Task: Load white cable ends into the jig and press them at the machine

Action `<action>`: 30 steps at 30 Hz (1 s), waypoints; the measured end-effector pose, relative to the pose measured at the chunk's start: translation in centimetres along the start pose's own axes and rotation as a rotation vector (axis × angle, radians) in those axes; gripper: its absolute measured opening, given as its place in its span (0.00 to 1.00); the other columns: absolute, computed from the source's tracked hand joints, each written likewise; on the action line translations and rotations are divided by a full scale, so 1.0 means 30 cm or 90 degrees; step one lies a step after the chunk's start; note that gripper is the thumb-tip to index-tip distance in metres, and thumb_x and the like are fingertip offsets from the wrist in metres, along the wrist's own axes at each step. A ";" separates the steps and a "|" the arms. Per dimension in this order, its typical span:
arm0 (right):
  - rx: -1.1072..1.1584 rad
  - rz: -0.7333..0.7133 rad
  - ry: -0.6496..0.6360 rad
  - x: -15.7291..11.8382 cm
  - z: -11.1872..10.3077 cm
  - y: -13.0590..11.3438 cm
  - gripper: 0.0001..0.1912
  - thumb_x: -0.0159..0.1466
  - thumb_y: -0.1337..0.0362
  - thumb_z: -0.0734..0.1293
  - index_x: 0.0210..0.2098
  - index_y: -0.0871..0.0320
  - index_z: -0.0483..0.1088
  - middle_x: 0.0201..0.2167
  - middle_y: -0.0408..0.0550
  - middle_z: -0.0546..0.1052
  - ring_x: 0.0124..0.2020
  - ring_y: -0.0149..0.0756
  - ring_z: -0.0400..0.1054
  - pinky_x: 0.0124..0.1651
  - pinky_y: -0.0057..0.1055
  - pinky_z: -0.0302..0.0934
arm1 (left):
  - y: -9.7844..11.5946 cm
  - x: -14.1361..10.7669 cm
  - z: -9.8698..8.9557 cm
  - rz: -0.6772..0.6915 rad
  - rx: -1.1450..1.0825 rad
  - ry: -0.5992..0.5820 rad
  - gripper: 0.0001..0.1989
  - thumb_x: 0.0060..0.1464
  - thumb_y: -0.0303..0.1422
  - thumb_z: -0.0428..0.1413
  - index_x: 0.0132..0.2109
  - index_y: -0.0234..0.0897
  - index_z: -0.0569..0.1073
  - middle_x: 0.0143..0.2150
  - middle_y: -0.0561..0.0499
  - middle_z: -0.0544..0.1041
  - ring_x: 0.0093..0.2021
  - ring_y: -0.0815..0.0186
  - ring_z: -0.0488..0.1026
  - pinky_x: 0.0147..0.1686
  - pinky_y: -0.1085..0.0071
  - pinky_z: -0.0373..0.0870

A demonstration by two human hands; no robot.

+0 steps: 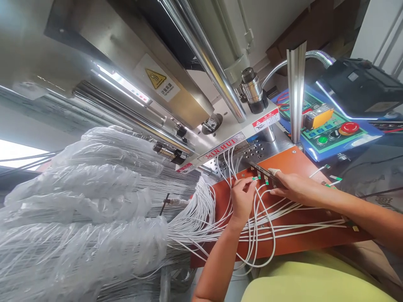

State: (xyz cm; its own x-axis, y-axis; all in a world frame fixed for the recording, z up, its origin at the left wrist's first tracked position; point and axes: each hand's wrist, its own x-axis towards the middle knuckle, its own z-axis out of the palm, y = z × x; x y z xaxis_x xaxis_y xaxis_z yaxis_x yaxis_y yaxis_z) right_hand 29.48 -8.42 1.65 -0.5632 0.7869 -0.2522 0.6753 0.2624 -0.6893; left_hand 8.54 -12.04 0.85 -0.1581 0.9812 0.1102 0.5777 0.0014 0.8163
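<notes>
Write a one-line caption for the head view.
Left hand holds a white wire's green-tipped end while the right hand holds a narrow tool over an orange board.

Bagged wire bundles (78,197) lie left of the work plate (292,161), with their loose wires (195,222) running onto it, beneath a press head (220,134), while a control panel (310,126) sits behind the plate, to the right.

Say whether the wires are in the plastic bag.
Partly: clear plastic wraps their far end; the white wires come out loose.
</notes>
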 end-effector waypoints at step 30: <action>0.052 -0.008 0.022 0.004 0.005 0.017 0.21 0.64 0.46 0.60 0.50 0.51 0.61 0.39 0.51 0.77 0.40 0.47 0.73 0.38 0.35 0.61 | -0.069 0.141 -0.002 0.217 0.079 -0.055 0.05 0.56 0.27 0.57 0.34 0.38 0.78 0.32 0.51 0.77 0.33 0.68 0.74 0.38 0.71 0.71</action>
State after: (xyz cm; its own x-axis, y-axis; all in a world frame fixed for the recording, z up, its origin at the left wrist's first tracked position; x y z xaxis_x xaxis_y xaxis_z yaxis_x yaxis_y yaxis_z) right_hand 29.69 -8.29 1.16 -0.5537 0.8027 -0.2214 0.6266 0.2266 -0.7457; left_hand 6.63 -7.90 -0.33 0.1258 0.9420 0.3113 0.6784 -0.3106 0.6658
